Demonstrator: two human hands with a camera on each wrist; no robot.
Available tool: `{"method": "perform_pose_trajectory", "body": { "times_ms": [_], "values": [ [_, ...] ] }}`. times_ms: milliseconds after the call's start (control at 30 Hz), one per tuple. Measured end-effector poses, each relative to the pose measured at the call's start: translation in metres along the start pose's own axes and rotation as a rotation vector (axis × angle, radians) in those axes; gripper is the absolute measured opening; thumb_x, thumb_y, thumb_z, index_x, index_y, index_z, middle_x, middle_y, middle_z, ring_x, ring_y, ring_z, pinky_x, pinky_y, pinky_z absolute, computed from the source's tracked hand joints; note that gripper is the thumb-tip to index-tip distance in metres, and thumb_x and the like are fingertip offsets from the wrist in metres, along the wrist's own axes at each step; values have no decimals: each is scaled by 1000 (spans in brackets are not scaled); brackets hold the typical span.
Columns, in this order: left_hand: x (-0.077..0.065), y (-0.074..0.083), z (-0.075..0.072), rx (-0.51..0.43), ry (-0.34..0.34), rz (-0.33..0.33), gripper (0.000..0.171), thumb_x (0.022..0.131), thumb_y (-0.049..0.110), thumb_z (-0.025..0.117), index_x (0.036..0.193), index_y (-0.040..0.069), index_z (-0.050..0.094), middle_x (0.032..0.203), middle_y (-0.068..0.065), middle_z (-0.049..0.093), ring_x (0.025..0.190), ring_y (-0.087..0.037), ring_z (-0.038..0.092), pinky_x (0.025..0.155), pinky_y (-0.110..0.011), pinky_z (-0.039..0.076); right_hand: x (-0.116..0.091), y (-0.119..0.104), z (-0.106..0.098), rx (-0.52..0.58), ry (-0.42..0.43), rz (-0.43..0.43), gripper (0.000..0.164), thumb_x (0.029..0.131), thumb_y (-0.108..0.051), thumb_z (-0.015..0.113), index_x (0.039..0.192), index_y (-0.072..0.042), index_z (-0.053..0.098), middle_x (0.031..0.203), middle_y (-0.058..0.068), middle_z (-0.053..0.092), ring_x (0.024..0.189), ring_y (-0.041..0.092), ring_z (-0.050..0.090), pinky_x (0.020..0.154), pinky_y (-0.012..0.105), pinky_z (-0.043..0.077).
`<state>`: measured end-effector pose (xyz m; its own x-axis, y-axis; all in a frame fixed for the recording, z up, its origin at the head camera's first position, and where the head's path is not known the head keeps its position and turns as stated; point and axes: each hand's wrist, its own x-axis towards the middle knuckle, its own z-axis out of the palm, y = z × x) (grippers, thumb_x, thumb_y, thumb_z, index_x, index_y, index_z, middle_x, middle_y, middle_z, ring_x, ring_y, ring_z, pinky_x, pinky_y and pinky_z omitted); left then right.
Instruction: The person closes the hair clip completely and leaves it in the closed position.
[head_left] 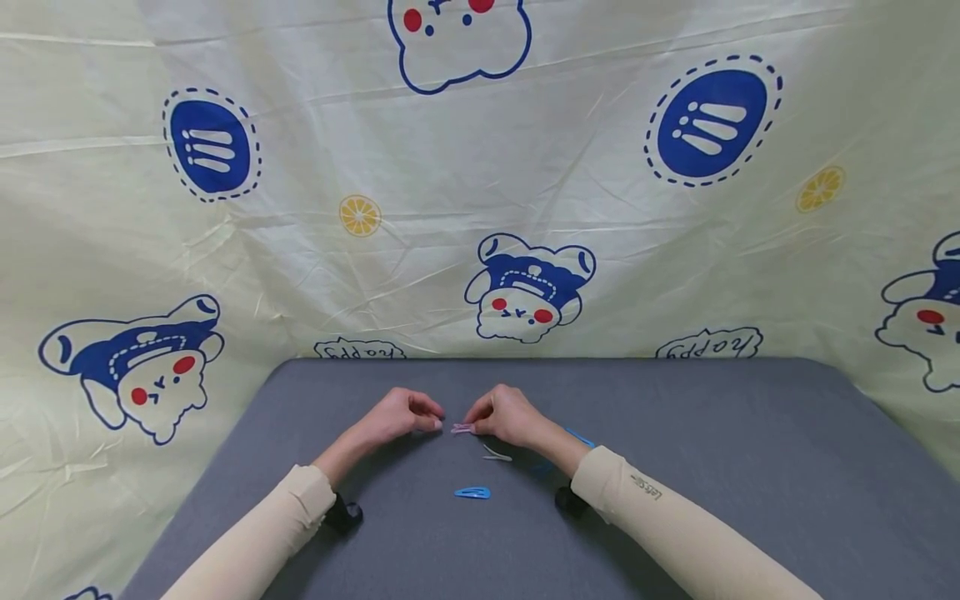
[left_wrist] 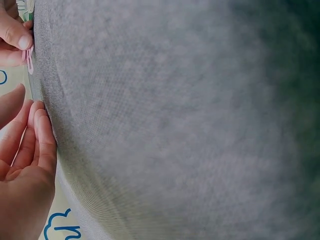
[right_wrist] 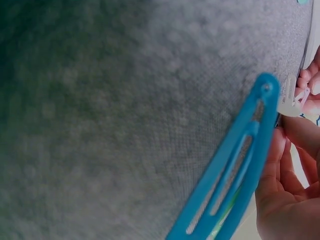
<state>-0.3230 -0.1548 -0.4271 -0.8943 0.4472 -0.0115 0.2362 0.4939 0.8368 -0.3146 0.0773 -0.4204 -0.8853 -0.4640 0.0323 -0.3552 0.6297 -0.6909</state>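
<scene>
Thumb and fingers of my right hand (head_left: pixel 507 416) pinch a pink snap hair clip (head_left: pixel 460 428) by one end, just over the table. In the left wrist view this pink clip (left_wrist: pixel 29 61) points out from the fingertips, its two parts spread. My left hand (head_left: pixel 403 414) is just left of the clip, apart from it, its fingers loosely bent around nothing. A white hair clip (head_left: pixel 497 455) lies on the table below the right hand. Closer to me lies a blue hair clip (head_left: pixel 472 492), large in the right wrist view (right_wrist: pixel 240 165).
More blue shows beside the right forearm, another blue hair clip (head_left: pixel 580 437) partly hidden by it. A grey cloth covers the table (head_left: pixel 712 467). A printed pale curtain (head_left: pixel 420 292) hangs behind the far edge.
</scene>
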Motion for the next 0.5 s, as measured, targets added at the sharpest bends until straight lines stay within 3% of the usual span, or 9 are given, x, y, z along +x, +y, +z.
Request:
{"method": "perform_pose_trajectory", "body": {
  "times_ms": [133, 300, 500],
  "values": [
    [0, 0, 0, 3, -1, 7, 22, 87, 10, 74, 106, -1, 73, 97, -8, 70, 80, -16, 55, 70, -31, 46, -1, 1, 0, 17, 13, -6, 9, 88, -7, 73, 90, -13, 79, 85, -5, 69, 80, 13, 55, 74, 33, 47],
    [0, -2, 1, -1, 3, 17, 21, 88, 7, 72, 106, -4, 72, 96, -10, 70, 78, -17, 53, 68, -31, 45, -2, -1, -1, 116, 42, 21, 10, 90, -3, 70, 91, -9, 78, 84, -1, 68, 73, 13, 61, 67, 28, 53],
    [0, -2, 1, -9, 2, 13, 21, 89, 8, 72, 107, -4, 72, 97, -10, 70, 80, -18, 53, 69, -31, 45, -4, -3, -2, 160, 57, 39, 10, 91, -4, 69, 92, -10, 77, 83, 4, 69, 69, 15, 62, 64, 31, 56]
  ]
}}
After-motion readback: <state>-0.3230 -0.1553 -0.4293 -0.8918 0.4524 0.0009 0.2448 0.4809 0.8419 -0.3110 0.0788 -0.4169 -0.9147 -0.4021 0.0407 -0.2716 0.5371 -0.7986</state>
